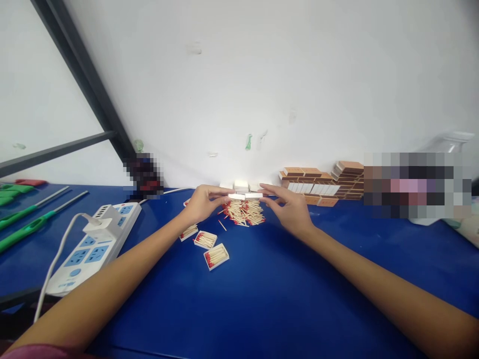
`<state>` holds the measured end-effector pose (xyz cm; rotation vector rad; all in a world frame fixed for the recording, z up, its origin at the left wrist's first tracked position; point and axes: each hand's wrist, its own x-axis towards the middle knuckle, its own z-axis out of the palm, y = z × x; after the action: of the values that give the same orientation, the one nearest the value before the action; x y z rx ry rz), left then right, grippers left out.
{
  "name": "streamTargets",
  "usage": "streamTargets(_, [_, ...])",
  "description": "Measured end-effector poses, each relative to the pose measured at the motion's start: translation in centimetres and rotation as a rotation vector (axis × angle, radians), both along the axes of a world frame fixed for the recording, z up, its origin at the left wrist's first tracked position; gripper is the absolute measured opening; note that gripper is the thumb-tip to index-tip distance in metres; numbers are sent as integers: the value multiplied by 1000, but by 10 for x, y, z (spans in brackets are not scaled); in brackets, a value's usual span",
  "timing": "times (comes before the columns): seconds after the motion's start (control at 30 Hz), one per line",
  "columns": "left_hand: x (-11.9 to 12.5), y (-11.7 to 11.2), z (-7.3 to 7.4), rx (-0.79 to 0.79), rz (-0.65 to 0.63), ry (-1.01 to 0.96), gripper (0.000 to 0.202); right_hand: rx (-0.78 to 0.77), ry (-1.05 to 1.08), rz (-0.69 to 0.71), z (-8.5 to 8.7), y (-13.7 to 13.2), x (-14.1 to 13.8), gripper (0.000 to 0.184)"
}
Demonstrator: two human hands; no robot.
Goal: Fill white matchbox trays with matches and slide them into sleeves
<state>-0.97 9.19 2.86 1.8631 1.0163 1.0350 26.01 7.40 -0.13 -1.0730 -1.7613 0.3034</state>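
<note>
Two small white matchbox trays are in front of me, end to end above a loose pile of red-tipped matches (pixel 244 213). My left hand (pixel 205 203) pinches the left matchbox tray (pixel 236 197) between thumb and fingers. On the other side, my right hand (pixel 290 205) has its thumb and fingers closed at the end of the right matchbox tray (pixel 254 196). Whether these trays contain anything is hidden from this angle. More white trays (pixel 241 185) are stacked just behind, against the wall. Trays filled with matches (pixel 216 257) lie nearer me, left of centre.
Brown matchboxes (pixel 310 187) are stacked along the wall at right. A white power strip (pixel 101 244) with a plugged-in charger (pixel 100 223) and cable lies on the left. Green-handled long lighters (pixel 33 229) lie farther left, past a dark metal frame (pixel 82 70). One match (pixel 222 225) lies apart.
</note>
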Motion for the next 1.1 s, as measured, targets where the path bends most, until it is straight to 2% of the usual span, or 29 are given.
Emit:
streamTargets(0.17, [-2, 2, -1, 16, 12, -15, 29, 46, 7, 18, -2, -3, -1, 36])
streamTargets(0.3, [-4, 4, 0, 34, 52, -26, 28, 46, -2, -35, 2, -2, 0, 33])
streamTargets(0.5, [-2, 32, 3, 126, 249, -59, 25, 113, -68, -195, 36, 23, 12, 24])
streamTargets(0.67, [1, 62, -4, 172, 456, -59, 19, 37, -218, -238, 60, 53, 6, 17])
streamTargets(0.77, [0, 71, -10, 156, 524, -55, 20, 16, -351, -220, 61, 67, -6, 16])
streamTargets(0.9, [-4, 76, -17, 123, 528, -32, 18, 29, -494, -227, 56, 75, -11, 14])
streamTargets(1.1, [0, 76, -22, 119, 504, 35, 12, 96, -747, -373, 59, 73, -2, 22])
